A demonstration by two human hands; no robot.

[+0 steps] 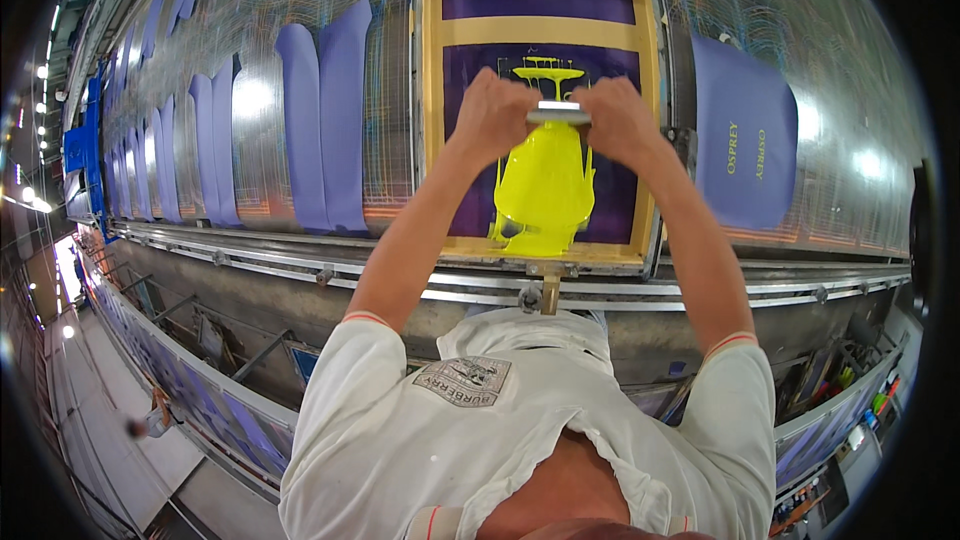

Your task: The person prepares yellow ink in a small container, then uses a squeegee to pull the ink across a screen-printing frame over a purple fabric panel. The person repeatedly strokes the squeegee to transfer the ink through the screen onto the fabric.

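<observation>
Both my hands grip a squeegee [559, 115] with a pale handle, one at each end. My left hand [496, 116] is closed round its left end and my right hand [618, 120] round its right end. Underneath lies a printing screen [433, 130] with a purple mesh, tan taped borders and a metal frame. Bright yellow ink [545, 185] covers the mesh from the squeegee towards me. Thinner yellow streaks [548, 72] show just beyond the squeegee. Its blade edge is mostly hidden by the hands and the ink.
The screen rests on a long, shiny metal table [845, 130]. To its right lies a printed purple fabric piece [745, 140]; several plain purple pieces [343, 120] lie to the left. A metal rail [450, 285] runs along the near edge. Another bench with purple pieces [215, 395] stands behind me.
</observation>
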